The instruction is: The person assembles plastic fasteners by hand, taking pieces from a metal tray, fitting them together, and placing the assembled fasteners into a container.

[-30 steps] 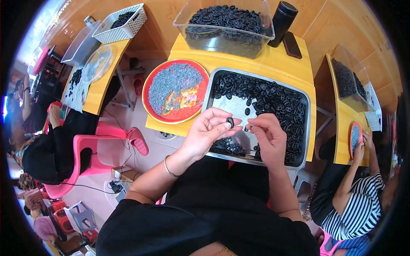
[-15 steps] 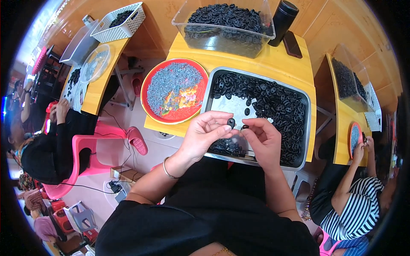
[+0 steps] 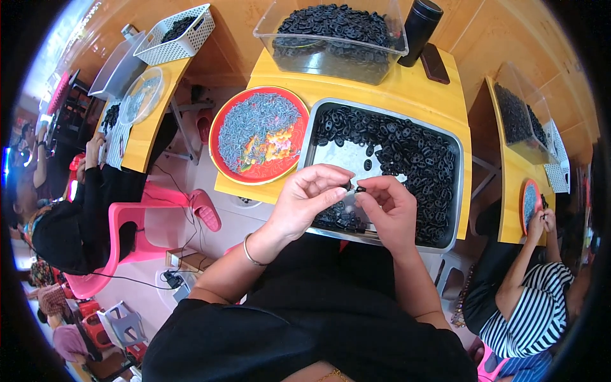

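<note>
Over the near part of a metal tray [image 3: 458,197], my two hands meet almost fingertip to fingertip. My left hand [image 3: 305,198] pinches a small black oval piece [image 3: 347,186], mostly hidden by the fingers. Between thumb and forefinger of my right hand [image 3: 391,207] is another small black piece [image 3: 361,189], close to the first; whether they touch I cannot tell. Many black two-holed oval pieces [image 3: 417,153] fill the tray's right side and back. A few lie loose on its bare metal patch.
Left of the tray, a red round plate [image 3: 273,169] carries a heap of small grey slivers [image 3: 254,124]. Behind stand a clear bin [image 3: 331,63] of black pieces, a black cylinder [image 3: 421,32] and a phone [image 3: 435,65]. Other people sit at tables on both sides.
My hands have drawn slightly closer together. The black piece in my left hand, seen face-on before, is now turned and mostly covered by my fingers.
</note>
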`<state>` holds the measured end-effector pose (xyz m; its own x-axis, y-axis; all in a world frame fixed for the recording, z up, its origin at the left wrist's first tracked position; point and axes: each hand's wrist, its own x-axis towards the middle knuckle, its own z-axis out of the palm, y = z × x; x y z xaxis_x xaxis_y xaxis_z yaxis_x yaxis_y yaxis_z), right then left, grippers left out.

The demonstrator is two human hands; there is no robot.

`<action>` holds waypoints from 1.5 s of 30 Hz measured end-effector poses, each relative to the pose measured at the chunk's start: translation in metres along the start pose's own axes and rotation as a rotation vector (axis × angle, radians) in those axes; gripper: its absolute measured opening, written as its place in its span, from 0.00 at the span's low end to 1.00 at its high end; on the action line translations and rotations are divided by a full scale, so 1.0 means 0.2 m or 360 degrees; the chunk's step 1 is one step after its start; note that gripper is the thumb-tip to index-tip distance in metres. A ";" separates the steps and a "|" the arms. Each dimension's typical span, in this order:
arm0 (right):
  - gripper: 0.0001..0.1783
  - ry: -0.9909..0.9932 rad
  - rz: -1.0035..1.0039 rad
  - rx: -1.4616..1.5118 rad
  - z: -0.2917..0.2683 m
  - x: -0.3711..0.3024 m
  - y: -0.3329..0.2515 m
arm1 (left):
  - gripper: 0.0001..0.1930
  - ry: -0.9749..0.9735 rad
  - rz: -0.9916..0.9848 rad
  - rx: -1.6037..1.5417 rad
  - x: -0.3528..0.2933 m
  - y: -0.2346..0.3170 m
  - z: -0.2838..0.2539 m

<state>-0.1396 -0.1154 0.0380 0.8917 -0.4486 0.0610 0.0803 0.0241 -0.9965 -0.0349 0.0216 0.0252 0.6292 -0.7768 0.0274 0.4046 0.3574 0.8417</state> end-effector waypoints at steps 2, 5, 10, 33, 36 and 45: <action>0.10 0.0006 0.0023 0.0011 0.00 0.00 0.00 | 0.11 0.0037 -0.0028 -0.0028 0.01 0.02 0.02; 0.10 0.0013 0.0041 0.0032 0.00 -0.01 0.01 | 0.13 0.0054 -0.0068 -0.0029 0.01 0.02 0.02; 0.10 0.0038 0.0093 0.0137 0.01 0.00 -0.01 | 0.15 0.0040 -0.0109 -0.0007 0.00 0.00 -0.01; 0.09 0.0044 0.0130 0.0311 0.04 -0.01 0.01 | 0.14 0.0034 -0.0133 0.0141 -0.02 0.01 -0.01; 0.09 0.0061 0.0111 0.0319 0.03 -0.01 0.02 | 0.13 0.0011 -0.0131 0.0133 -0.01 0.00 0.00; 0.06 0.0043 0.0211 0.0302 0.04 0.00 -0.01 | 0.12 -0.0027 -0.0097 0.0186 -0.01 0.02 0.00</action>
<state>-0.1372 -0.1085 0.0402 0.8878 -0.4542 -0.0739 0.0479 0.2510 -0.9668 -0.0344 0.0247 0.0273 0.5940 -0.8043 -0.0171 0.3611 0.2476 0.8991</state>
